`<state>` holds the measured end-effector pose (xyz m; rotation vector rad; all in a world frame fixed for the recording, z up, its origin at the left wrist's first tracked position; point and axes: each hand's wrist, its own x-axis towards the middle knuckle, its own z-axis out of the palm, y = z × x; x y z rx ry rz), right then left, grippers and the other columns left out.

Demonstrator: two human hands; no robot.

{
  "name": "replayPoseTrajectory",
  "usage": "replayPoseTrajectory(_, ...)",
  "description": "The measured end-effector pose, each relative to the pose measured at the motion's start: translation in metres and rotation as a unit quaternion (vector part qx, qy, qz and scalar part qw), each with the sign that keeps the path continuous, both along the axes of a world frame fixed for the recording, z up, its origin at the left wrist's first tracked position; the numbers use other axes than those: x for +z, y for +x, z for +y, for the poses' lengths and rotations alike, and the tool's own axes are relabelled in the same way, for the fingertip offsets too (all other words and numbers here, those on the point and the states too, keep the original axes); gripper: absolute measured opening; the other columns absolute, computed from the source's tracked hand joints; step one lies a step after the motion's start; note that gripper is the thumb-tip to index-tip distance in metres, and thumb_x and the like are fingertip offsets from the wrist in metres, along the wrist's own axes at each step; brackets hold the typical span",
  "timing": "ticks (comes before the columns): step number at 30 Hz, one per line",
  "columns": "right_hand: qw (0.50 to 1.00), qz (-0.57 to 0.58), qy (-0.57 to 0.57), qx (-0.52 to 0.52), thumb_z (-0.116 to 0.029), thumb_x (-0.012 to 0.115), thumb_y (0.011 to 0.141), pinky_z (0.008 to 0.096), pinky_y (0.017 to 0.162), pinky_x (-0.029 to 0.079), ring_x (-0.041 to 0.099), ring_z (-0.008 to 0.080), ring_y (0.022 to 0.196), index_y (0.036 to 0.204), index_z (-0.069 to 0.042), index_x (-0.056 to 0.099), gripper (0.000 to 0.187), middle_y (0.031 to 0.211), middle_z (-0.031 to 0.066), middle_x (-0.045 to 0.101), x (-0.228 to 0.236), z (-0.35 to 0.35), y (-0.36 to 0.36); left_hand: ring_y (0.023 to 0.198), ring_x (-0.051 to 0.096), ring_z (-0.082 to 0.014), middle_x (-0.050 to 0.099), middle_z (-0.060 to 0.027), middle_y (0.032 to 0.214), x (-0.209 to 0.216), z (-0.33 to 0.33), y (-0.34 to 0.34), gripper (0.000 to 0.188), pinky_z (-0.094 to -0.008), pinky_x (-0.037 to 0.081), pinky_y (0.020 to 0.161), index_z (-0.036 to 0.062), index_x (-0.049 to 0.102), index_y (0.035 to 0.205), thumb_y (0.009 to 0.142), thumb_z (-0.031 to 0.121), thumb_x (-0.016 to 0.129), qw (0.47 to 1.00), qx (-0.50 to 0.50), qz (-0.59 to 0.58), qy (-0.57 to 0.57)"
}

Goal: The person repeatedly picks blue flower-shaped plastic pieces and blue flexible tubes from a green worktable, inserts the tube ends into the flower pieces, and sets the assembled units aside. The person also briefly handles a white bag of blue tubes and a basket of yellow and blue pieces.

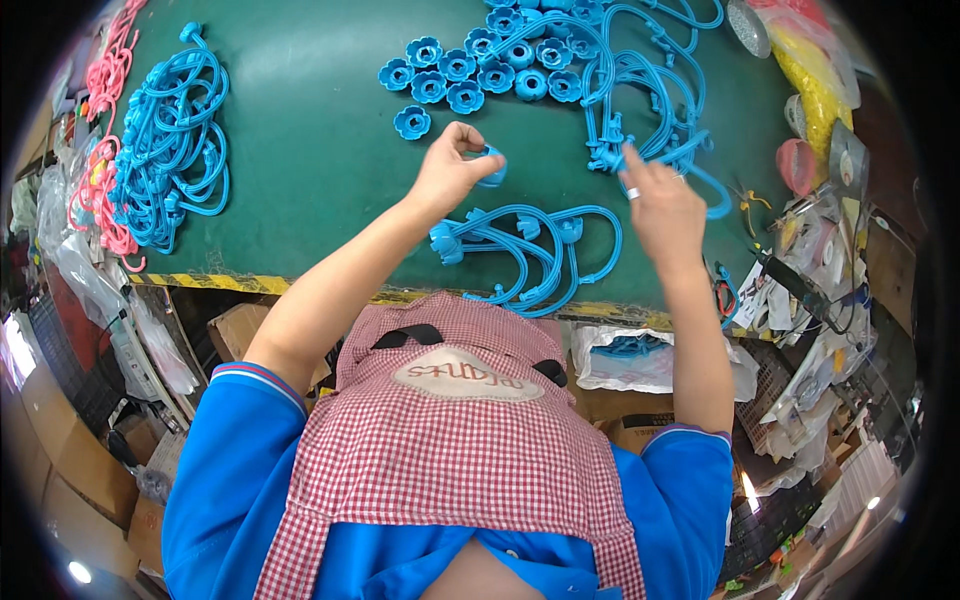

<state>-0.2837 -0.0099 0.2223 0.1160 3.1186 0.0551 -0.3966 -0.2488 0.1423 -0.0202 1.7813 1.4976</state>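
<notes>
My left hand [450, 170] pinches a small blue flower-shaped cup [492, 168] between thumb and fingers above the green table. My right hand [662, 205], with a ring on one finger, reaches over the near end of a heap of blue cords [655, 85]. Its fingers are stretched out and slightly blurred, close to the blue end pieces [608, 152]; whether they touch is hard to tell. Between my forearms lies a looped bunch of blue cords [545, 255] with cups attached. Beyond my left hand sit several loose blue flower-shaped cups [458, 66], partly overlapped by cords.
At the left, another pile of blue cords [175, 140] lies beside pink cords with hooks [105, 190]. Yellow-black tape [215, 282] marks the near edge of the table [310, 130]. Plastic bags [815, 75] and tools crowd the right side; a white bag [590, 368] sits below the edge.
</notes>
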Motion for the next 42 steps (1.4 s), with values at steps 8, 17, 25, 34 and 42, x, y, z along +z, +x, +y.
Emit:
replayPoseTrajectory(8, 0.959, -0.018, -0.28, -0.038, -0.026, 0.064, 0.083, 0.0389, 0.056, 0.05, 0.063, 0.0286, 0.063, 0.083, -0.007, 0.067, 0.019, 0.07, 0.0092, 0.065, 0.025, -0.079, 0.005, 0.073, 0.051, -0.0071, 0.054, 0.0006, 0.083, 0.06, 0.032, 0.042, 0.015, -0.0235, 0.042, 0.058, 0.0088, 0.054, 0.093, 0.091, 0.023, 0.052, 0.977, 0.059, -0.142, 0.146)
replayPoseTrajectory(17, 0.621, -0.349, -0.649, -0.267, -0.022, 0.063, 0.086, 0.0382, 0.056, 0.045, 0.059, 0.0241, 0.053, 0.087, -0.002, 0.071, 0.021, 0.056, 0.0088, 0.06, -0.015, -0.091, -0.002, 0.074, 0.047, -0.0061, 0.05, 0.0017, 0.077, 0.05, -0.001, 0.063, 0.013, -0.0231, 0.041, 0.065, 0.0038, 0.055, 0.09, 0.091, 0.017, 0.055, 0.993, 0.014, -0.061, 0.102)
replayPoseTrajectory(25, 0.893, 0.065, -0.302, -0.327, -0.023, 0.065, 0.084, 0.0399, 0.074, 0.047, 0.06, 0.0303, 0.081, 0.093, -0.003, 0.067, 0.022, 0.088, 0.0127, 0.063, -0.096, 0.016, 0.018, 0.111, 0.05, -0.0304, 0.058, -0.0102, 0.118, 0.021, -0.054, 0.023, 0.026, -0.0397, 0.041, 0.094, 0.0095, 0.071, 0.094, 0.083, 0.032, 0.064, 0.873, -0.253, 0.367, -0.196)
replayPoseTrajectory(34, 0.976, 0.118, -0.072, -0.17, -0.022, 0.063, 0.088, 0.0393, 0.07, 0.049, 0.062, 0.0289, 0.076, 0.113, -0.005, 0.064, 0.03, 0.085, 0.0089, 0.066, -0.086, 0.026, 0.039, 0.089, 0.054, -0.0202, 0.054, -0.0003, 0.096, -0.036, -0.022, -0.044, 0.028, -0.0337, 0.046, 0.07, 0.0154, 0.064, 0.091, 0.067, 0.022, 0.076, 0.692, -0.241, 0.612, -0.298)
replayPoseTrajectory(42, 0.944, 0.207, -0.233, -0.112, -0.019, 0.072, 0.081, 0.0301, 0.048, 0.043, 0.055, 0.0162, 0.052, 0.096, -0.009, 0.072, 0.019, 0.066, 0.0045, 0.062, -0.006, -0.007, 0.014, 0.105, 0.052, -0.0283, 0.056, -0.0103, 0.119, -0.022, 0.007, -0.044, 0.024, -0.038, 0.046, 0.083, 0.0019, 0.054, 0.07, 0.073, 0.017, 0.072, 0.807, -0.128, 0.552, -0.166)
